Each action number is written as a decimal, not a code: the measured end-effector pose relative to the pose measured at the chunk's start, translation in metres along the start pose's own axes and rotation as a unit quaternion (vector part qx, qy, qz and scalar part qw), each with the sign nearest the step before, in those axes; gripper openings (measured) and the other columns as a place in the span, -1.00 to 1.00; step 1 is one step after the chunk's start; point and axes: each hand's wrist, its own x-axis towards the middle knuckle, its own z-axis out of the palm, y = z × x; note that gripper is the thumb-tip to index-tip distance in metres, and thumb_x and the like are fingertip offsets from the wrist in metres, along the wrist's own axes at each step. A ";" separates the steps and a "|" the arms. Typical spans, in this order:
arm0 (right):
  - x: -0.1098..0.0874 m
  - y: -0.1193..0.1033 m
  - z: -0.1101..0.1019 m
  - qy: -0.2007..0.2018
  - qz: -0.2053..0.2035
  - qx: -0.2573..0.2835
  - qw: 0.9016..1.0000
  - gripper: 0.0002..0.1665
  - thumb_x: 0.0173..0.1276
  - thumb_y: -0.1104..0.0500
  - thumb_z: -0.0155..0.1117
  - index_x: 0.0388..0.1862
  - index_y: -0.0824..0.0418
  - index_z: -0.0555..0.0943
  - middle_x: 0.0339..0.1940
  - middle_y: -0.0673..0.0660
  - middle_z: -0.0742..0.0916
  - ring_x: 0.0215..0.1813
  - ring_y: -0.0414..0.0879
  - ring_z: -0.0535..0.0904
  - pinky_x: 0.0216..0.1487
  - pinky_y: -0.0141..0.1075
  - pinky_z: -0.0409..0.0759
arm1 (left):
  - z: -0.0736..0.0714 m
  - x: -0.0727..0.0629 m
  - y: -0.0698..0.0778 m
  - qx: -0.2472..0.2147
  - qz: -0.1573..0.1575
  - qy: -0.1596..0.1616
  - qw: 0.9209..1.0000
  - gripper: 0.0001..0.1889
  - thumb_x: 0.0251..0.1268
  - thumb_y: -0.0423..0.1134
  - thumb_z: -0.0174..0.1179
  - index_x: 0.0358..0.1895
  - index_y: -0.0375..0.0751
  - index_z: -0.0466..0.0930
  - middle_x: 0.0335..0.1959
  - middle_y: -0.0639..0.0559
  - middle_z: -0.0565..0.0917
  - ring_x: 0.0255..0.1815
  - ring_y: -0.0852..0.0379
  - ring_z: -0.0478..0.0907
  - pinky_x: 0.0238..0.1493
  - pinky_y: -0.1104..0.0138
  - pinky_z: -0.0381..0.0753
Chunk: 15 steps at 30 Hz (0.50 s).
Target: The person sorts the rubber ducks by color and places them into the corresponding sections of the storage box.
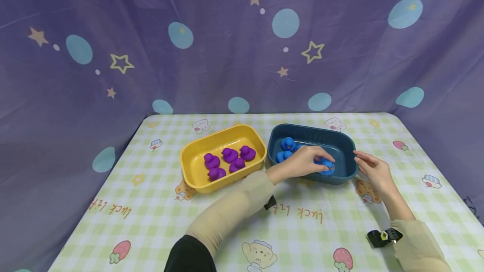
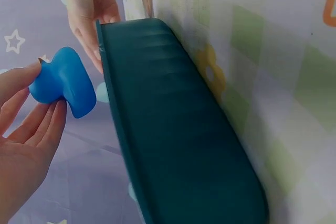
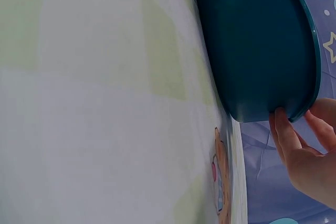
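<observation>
My left hand [image 1: 305, 162] pinches a blue rubber duck [image 1: 328, 168] between thumb and fingertips, over the near side of a dark teal tub [image 1: 342, 178]. In the left wrist view, the duck [image 2: 73, 85] is raised above the tub's rim. More blue ducks [image 1: 288, 144] lie in the tub's left half, partly hidden behind my left hand. My right hand [image 1: 378, 174] grips the tub's right end by the rim. The right wrist view has its fingertips [image 3: 282, 113] against the tub's outer wall.
A yellow tub [image 1: 196, 179] holding several purple rubber ducks [image 1: 230, 155] stands left of the teal one, their ends close together. Both rest on a green-checked tablecloth [image 1: 151, 217] with printed pictures. Behind the table hangs a purple curtain [image 1: 227, 66].
</observation>
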 end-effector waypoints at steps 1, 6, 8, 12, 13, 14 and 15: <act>0.000 -0.001 0.000 0.001 0.001 0.001 1.000 -0.29 0.16 -0.22 0.11 0.19 0.16 0.40 -0.02 -0.18 0.52 -0.10 -0.56 0.40 -0.22 -0.66 0.45 | 0.001 0.001 -0.001 -0.002 -0.003 0.002 1.000 -0.72 0.12 -0.24 0.19 -0.07 -0.11 0.58 -0.12 0.10 0.58 -0.18 0.36 0.47 -0.15 0.69 0.37; -0.006 -0.011 0.001 -0.001 0.005 -0.006 1.000 -0.31 0.17 -0.22 0.09 0.18 0.15 0.41 -0.06 -0.22 0.52 -0.11 -0.57 0.40 -0.22 -0.65 0.46 | 0.006 0.010 -0.009 -0.006 -0.017 0.008 1.000 -0.72 0.11 -0.25 0.19 -0.07 -0.12 0.59 -0.13 0.10 0.60 -0.17 0.35 0.49 -0.15 0.69 0.38; -0.011 -0.019 0.002 0.002 0.013 -0.008 1.000 -0.32 0.18 -0.21 0.09 0.18 0.15 0.41 -0.08 -0.24 0.52 -0.12 -0.57 0.40 -0.22 -0.64 0.47 | 0.009 0.013 -0.012 -0.013 -0.025 0.008 1.000 -0.72 0.11 -0.26 0.19 -0.06 -0.12 0.59 -0.11 0.09 0.60 -0.17 0.34 0.50 -0.15 0.68 0.39; -0.018 -0.035 0.004 0.004 0.022 -0.010 1.000 -0.36 0.22 -0.14 0.09 0.18 0.19 0.40 -0.10 -0.26 0.52 -0.14 -0.58 0.39 -0.22 -0.65 0.47 | 0.013 0.018 -0.018 -0.030 -0.038 0.010 0.999 -0.72 0.11 -0.27 0.19 -0.06 -0.16 0.59 -0.10 0.07 0.60 -0.18 0.30 0.52 -0.19 0.67 0.41; -0.019 -0.038 0.004 0.002 0.020 -0.010 1.000 -0.36 0.23 -0.12 0.08 0.19 0.22 0.39 -0.10 -0.25 0.52 -0.15 -0.57 0.39 -0.21 -0.64 0.47 | 0.014 0.019 -0.019 -0.034 -0.041 0.010 0.999 -0.72 0.11 -0.28 0.19 -0.06 -0.17 0.59 -0.10 0.06 0.61 -0.18 0.30 0.52 -0.21 0.68 0.41; -0.020 -0.041 0.004 -0.003 0.015 -0.016 1.000 -0.36 0.25 -0.11 0.06 0.20 0.25 0.37 -0.09 -0.24 0.51 -0.14 -0.57 0.38 -0.21 -0.65 0.46 | 0.015 0.021 -0.020 -0.040 -0.043 0.011 0.998 -0.72 0.11 -0.28 0.19 -0.07 -0.19 0.59 -0.11 0.05 0.61 -0.19 0.29 0.53 -0.22 0.68 0.41; -0.021 -0.042 0.003 -0.003 0.015 -0.014 1.000 -0.36 0.25 -0.09 0.06 0.20 0.27 0.36 -0.09 -0.23 0.51 -0.15 -0.58 0.38 -0.21 -0.65 0.46 | 0.016 0.022 -0.022 -0.042 -0.044 0.012 0.998 -0.72 0.11 -0.28 0.19 -0.07 -0.20 0.59 -0.12 0.05 0.62 -0.21 0.30 0.53 -0.24 0.69 0.41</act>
